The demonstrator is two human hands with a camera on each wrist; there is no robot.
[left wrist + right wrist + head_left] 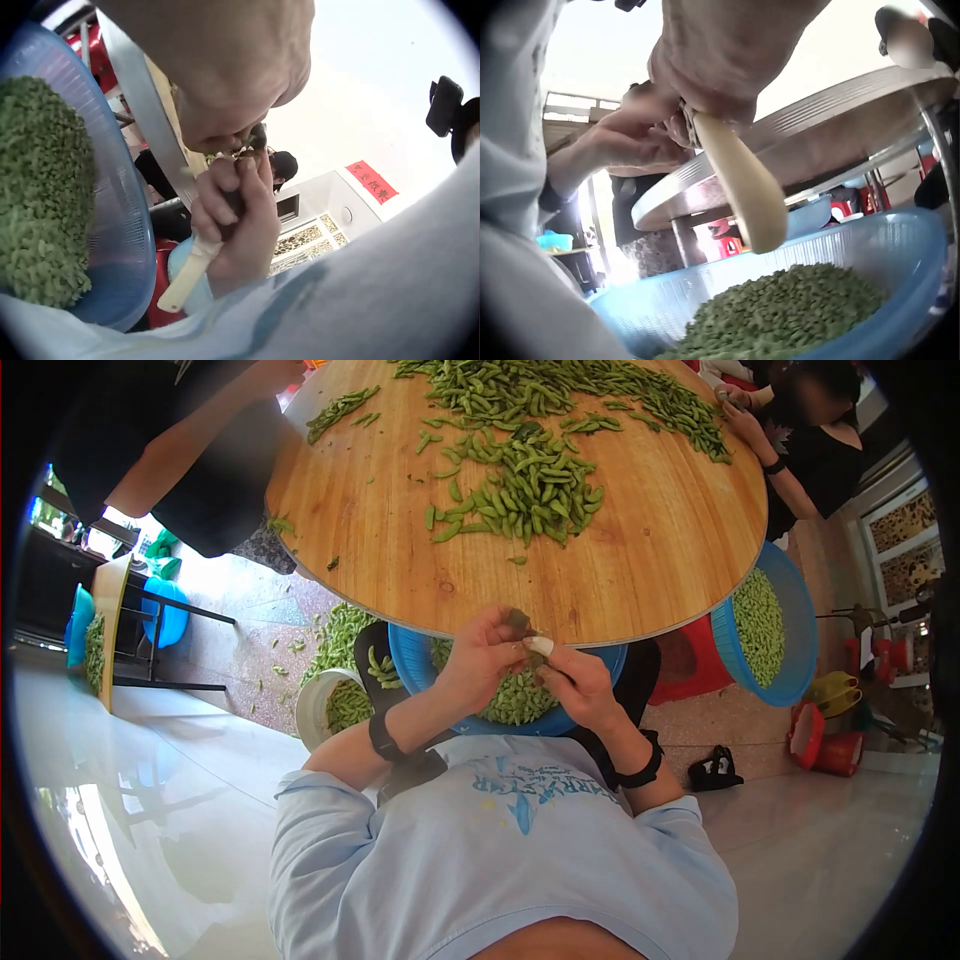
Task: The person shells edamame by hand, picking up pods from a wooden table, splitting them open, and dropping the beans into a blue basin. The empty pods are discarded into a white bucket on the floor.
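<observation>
In front of the torso my left hand point(480, 660) and right hand point(580, 678) meet at the fingertips, near the table's edge. The left fingers pinch a small dark green pod point(258, 136), mostly hidden by fingers. A tool with a cream handle point(742, 187) is gripped in the right hand; its working end is hidden. Below the hands stands a blue plastic basket point(408, 670) heaped with shelled green beans point(787, 307). On the round wooden table point(660, 540) lies a pile of green soybean pods point(535, 490).
A second blue basket point(785, 575) of beans stands at the right by a red stool point(680, 665). To the left, a white bucket point(310, 705) and loose pods point(340, 635) are on the floor. Other people point(825, 445) sit around the table.
</observation>
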